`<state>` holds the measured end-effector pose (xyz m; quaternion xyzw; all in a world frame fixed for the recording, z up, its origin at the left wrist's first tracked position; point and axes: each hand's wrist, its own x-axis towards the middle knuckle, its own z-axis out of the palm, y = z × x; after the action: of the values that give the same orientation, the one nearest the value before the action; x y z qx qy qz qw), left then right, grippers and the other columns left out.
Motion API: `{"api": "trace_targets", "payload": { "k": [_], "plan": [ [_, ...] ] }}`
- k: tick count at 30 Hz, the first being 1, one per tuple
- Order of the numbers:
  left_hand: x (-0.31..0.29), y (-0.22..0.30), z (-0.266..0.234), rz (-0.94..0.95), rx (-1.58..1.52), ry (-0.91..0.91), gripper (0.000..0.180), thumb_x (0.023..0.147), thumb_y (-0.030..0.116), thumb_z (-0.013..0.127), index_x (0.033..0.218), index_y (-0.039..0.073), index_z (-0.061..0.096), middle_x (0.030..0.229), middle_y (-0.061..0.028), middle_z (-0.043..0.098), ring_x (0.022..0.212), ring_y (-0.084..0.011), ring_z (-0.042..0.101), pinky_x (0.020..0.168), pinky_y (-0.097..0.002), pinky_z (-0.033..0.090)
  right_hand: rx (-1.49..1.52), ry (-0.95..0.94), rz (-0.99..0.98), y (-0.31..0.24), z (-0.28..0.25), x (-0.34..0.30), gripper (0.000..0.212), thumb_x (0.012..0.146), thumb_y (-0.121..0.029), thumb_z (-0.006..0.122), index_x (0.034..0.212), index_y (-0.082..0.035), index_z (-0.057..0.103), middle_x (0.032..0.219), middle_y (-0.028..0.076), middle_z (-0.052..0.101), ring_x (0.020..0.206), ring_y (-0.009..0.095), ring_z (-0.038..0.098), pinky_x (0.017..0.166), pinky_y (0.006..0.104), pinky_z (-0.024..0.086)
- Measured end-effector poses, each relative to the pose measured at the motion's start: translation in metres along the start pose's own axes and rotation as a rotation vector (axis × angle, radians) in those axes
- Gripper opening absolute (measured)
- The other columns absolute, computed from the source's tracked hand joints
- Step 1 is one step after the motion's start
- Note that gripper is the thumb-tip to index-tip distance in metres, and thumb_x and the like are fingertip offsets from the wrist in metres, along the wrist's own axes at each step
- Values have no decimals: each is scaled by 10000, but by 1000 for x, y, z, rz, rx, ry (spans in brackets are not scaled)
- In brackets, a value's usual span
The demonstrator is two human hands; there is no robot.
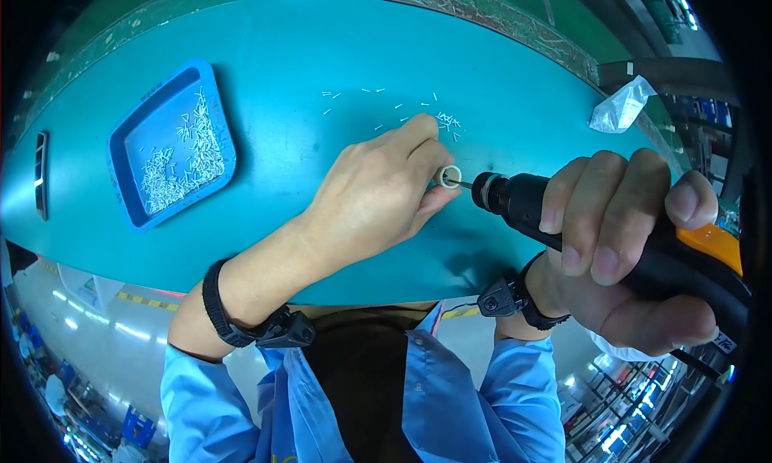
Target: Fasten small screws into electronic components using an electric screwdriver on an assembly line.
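Over the middle of the bench, my left hand (386, 182) pinches a small cream-coloured ring-shaped part (452, 177), its round opening turned toward the right. My right hand (627, 230) is wrapped round a black power screwdriver (523, 202) with an orange patch on its body. The driver's thin bit points left and its tip reaches the opening of the ring; how deep it sits I cannot tell. Just beyond my left fingertips lies a loose cluster of small silvery pins or screws (448, 121), with several more scattered farther left.
A blue tray (121, 153) holding many small silvery pieces stands on the left of the green bench (281, 53). A crumpled clear plastic bag (621, 105) lies by the far right edge. A narrow dark strip (41, 175) rests at the far left.
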<state>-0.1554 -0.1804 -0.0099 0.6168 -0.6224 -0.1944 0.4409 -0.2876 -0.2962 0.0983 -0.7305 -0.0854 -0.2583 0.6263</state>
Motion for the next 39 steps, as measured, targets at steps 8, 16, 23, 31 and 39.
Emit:
{"api": "trace_targets", "payload": {
  "k": [8,16,23,31,39],
  "plan": [
    [2,2,0,24,-33,16,205,715,91,718,795,1,552,840,-117,506,636,-301,582,524,-392,467,67,-52,57,9,2,5,548,887,-494,539,1179,-42,436,746,0,514,624,115,525,586,291,426],
    [6,-1,-1,55,-7,52,199,717,97,715,794,9,553,831,-115,504,669,-296,587,530,-393,470,80,98,-145,15,6,1,561,888,-485,546,1205,-36,433,745,5,518,612,113,520,584,291,426],
    [7,2,5,68,28,73,192,710,71,742,852,32,620,859,-88,581,664,-250,599,548,-339,476,-63,617,-304,-9,-21,-20,481,909,-415,520,1152,0,496,713,16,515,565,117,483,556,308,419],
    [79,30,-34,-242,42,181,198,771,148,694,908,19,631,858,-136,644,778,-309,632,649,-365,511,-234,854,-265,44,-47,-26,314,913,-228,555,1095,20,493,670,44,519,544,130,500,547,296,451],
    [235,-56,-32,-506,356,147,261,838,282,635,961,53,656,978,-162,664,958,-326,618,815,-422,486,-207,928,-296,49,-54,-22,273,908,-178,566,1076,24,488,630,48,517,513,124,504,515,278,456]
  ]
}}
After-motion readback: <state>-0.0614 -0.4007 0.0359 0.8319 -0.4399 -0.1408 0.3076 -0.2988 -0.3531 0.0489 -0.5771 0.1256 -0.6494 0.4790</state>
